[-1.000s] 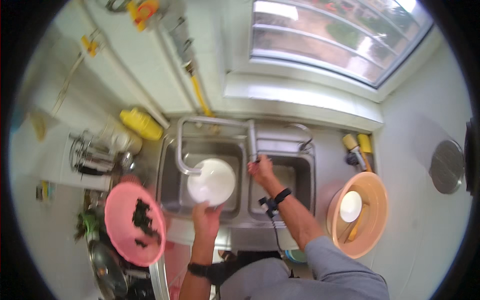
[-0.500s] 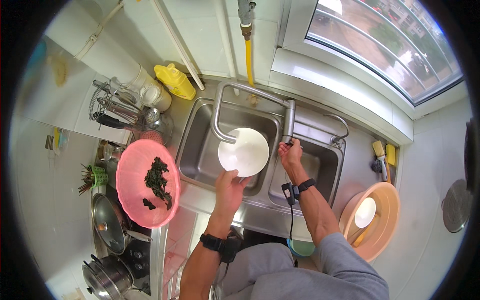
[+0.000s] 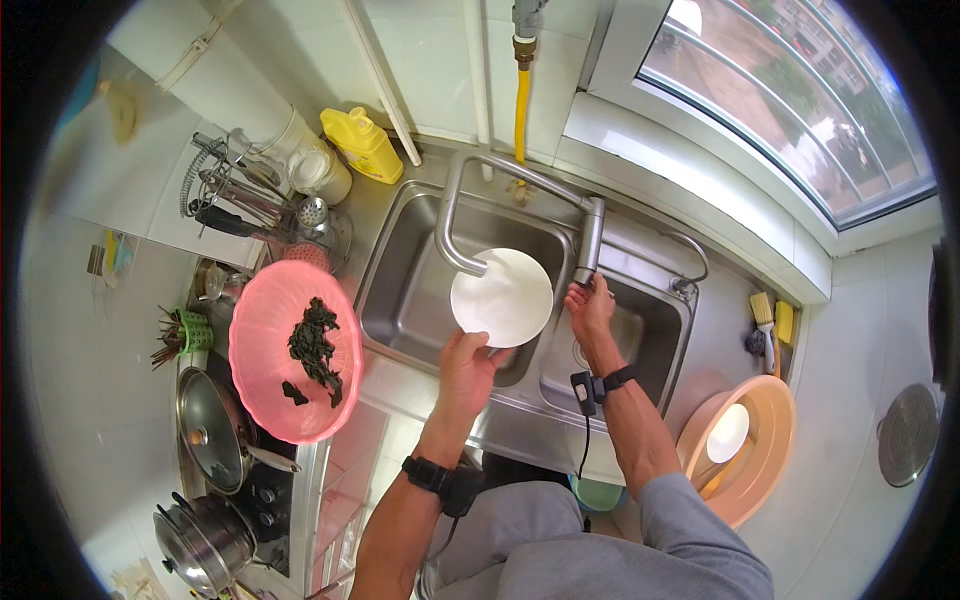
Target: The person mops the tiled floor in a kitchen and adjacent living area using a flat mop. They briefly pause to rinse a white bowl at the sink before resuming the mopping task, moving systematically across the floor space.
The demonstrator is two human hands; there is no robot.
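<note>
A white bowl (image 3: 503,300) is under the spout of the steel faucet (image 3: 455,228) over the left sink basin (image 3: 395,290). My left hand (image 3: 466,365) grips the bowl's near rim, thumb on top. My right hand (image 3: 590,310) has its fingers closed on the lower end of the faucet's upright body (image 3: 590,245), above the smaller right basin (image 3: 638,360). A faint streak below the spout may be running water; I cannot tell.
Left stand a pink basin (image 3: 256,355) with dark leafy greens, a yellow jug (image 3: 360,145), a utensil rack (image 3: 235,195), a lidded pan (image 3: 205,425) and pots (image 3: 200,535). Right are an orange basin (image 3: 750,470) holding a white bowl, brushes (image 3: 762,325) and a window (image 3: 770,100).
The view has swung, shifting the scene within the picture. The white bowl stays in my left hand under the spout; my right hand remains at the faucet.
</note>
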